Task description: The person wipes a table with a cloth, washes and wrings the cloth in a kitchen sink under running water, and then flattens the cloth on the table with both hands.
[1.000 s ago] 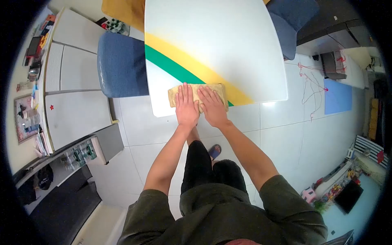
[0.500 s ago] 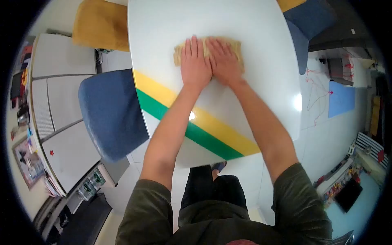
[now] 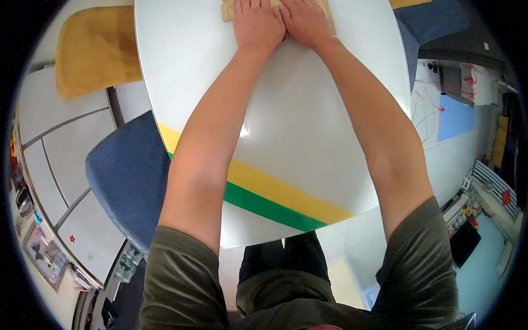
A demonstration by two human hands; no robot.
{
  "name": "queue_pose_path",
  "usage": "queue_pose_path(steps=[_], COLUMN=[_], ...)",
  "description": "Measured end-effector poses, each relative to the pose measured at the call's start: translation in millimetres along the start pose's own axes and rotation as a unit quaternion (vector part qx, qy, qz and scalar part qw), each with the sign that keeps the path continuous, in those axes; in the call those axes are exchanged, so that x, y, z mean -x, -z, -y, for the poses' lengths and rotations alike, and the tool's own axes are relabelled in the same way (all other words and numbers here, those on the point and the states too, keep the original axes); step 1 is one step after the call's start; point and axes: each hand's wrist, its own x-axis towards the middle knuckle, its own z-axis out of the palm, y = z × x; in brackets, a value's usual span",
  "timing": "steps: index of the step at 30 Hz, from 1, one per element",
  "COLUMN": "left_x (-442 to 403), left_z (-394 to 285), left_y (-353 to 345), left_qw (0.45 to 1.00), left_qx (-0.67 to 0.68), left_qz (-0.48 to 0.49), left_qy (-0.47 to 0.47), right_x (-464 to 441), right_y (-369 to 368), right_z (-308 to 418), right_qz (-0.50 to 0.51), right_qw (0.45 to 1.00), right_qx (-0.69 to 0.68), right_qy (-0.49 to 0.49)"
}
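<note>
A folded yellowish-tan cloth lies on the white table at the top edge of the view, and its far part is cut off. My left hand rests flat on the cloth's left part, palm down, fingers stretched away from me. Beside it, my right hand presses flat on the right part. The two hands touch or nearly touch near the thumbs. Some fingertips lie beyond the top of the frame.
Yellow and green stripes cross the table's near end. On the left stand a mustard chair and a blue chair, with white cabinets behind. Another blue chair is at the far right.
Both hands and the cloth have slid farther from me, up to the view's top edge. My arms stretch farther over the table, and the camera view has shifted.
</note>
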Motion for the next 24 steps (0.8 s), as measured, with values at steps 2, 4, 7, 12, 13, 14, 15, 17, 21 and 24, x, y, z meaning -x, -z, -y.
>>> queue_pose_path(steps=[2, 4, 7, 12, 13, 14, 15, 17, 21, 24], left_x=[7, 22, 61, 193, 223, 254, 285, 348, 434, 464], left_z=[3, -2, -16, -65, -82, -100, -120, -158, -228, -251], left_y=[-7, -7, 16, 65, 81, 97, 112, 139, 173, 179], left_qw=[1.0, 1.0, 0.999, 0.998, 0.998, 0.996, 0.994, 0.992, 0.985, 0.982], left_qx=[0.006, 0.005, -0.015, 0.004, 0.019, 0.03, 0.042, 0.052, 0.054, 0.047], left_qz=[-0.01, -0.001, 0.051, 0.064, 0.065, 0.08, 0.096, 0.115, 0.161, 0.174], left_qy=[-0.003, -0.003, -0.003, -0.013, -0.016, -0.01, -0.006, -0.006, 0.042, 0.063], right_x=[4, 17, 65, 209, 242, 279, 318, 395, 504, 536], right_y=[-6, -14, -18, 19, 32, 46, 59, 83, 130, 136], right_z=[-3, -6, 10, 60, 70, 81, 90, 108, 124, 123], right_qz=[-0.002, -0.015, -0.02, -0.025, -0.017, -0.009, 0.003, 0.031, 0.06, 0.049], right_qw=[1.0, 0.999, 0.999, 0.999, 0.999, 1.0, 1.0, 0.999, 0.997, 0.994], right_qx=[0.016, 0.033, 0.046, 0.032, 0.024, 0.016, -0.005, -0.022, -0.044, -0.084], right_qy=[0.009, 0.019, 0.017, 0.019, 0.019, 0.017, 0.005, -0.019, -0.034, -0.05])
